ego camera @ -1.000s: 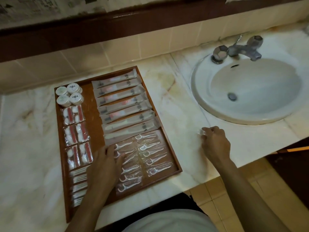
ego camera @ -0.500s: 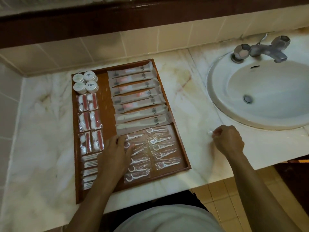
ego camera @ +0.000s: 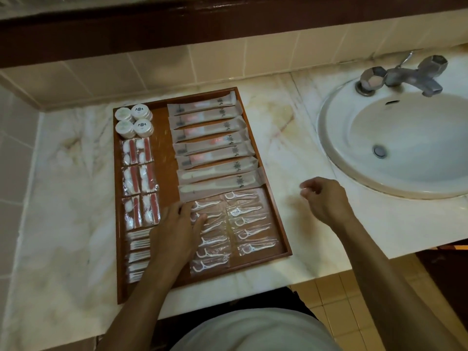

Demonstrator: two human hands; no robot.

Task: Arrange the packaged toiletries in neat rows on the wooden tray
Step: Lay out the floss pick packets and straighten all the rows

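The wooden tray lies on the marble counter. It holds round white containers at the back left, red-and-white packets below them, then cotton swab packets. Long toothbrush packets form a column on the right, with two columns of floss pick packets in front. My left hand rests flat on the left floss column, fingers straight. My right hand hovers over the counter right of the tray, pinching a small clear packet at its fingertips; what is inside is too blurred to tell.
A white sink with a metal faucet is set in the counter at the right. A tiled wall runs along the back and left. The counter's front edge passes just below the tray.
My right hand has lifted off the counter with the small packet and moved left toward the tray. My left hand stays on the floss packets.
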